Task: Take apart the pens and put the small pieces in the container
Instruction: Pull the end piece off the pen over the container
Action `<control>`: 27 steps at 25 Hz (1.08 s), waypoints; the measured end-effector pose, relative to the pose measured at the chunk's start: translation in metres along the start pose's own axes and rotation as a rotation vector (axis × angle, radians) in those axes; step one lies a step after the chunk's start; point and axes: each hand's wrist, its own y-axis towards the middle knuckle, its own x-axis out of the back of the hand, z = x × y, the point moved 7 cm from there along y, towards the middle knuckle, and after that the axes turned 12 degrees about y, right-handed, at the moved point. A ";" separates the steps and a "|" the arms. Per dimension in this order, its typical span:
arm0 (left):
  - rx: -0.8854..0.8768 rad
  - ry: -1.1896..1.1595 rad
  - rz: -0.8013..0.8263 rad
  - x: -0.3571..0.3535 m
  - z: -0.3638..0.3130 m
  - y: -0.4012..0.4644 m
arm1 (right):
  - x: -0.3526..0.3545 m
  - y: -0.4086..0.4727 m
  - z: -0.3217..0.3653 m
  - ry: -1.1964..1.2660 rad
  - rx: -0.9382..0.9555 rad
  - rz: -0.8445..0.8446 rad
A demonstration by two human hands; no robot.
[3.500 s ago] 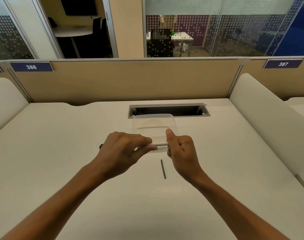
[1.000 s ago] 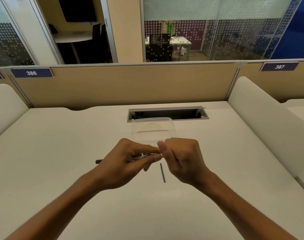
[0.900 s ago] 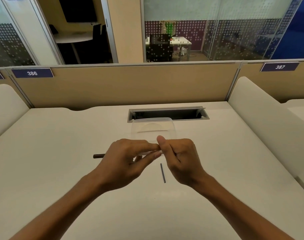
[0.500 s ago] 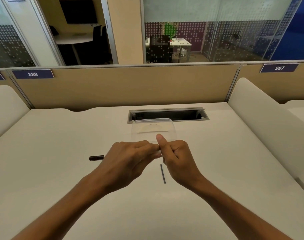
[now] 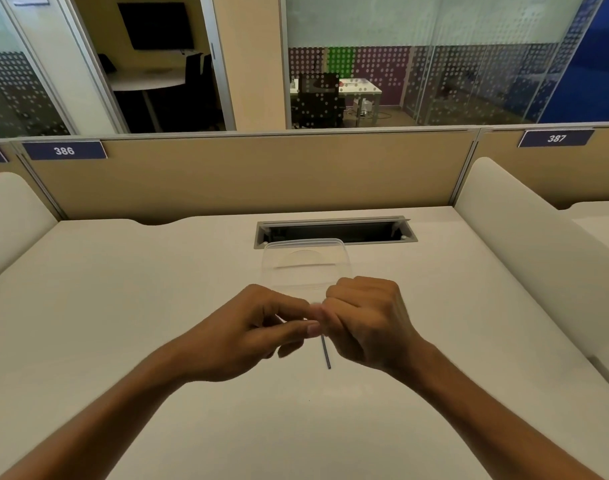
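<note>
My left hand (image 5: 251, 332) and my right hand (image 5: 365, 322) meet fingertip to fingertip just above the desk. Both pinch a pale pen; only a thin sliver of its barrel (image 5: 281, 319) shows between my left fingers, the rest is hidden. A thin dark refill (image 5: 326, 353) lies on the white desk just below the fingertips, partly under my right hand. A clear plastic container (image 5: 306, 263) stands right behind the hands, and I see nothing inside it.
A metal-framed cable slot (image 5: 334, 232) is sunk into the desk behind the container. A tan partition (image 5: 247, 174) closes the far edge, and white rounded dividers (image 5: 525, 237) stand on both sides.
The dark pen end that stuck out left of my left hand is no longer visible. My right thumb has folded down, and the hands have closed tighter together.
</note>
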 end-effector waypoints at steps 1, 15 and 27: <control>-0.031 0.104 -0.075 0.003 -0.003 -0.001 | -0.002 -0.002 -0.005 0.038 -0.090 -0.002; -0.196 1.084 -0.309 -0.003 -0.013 -0.004 | -0.043 -0.045 -0.043 0.680 -1.181 -0.221; 0.062 -0.097 0.107 0.009 0.000 0.002 | -0.002 0.001 0.002 0.216 -0.143 -0.111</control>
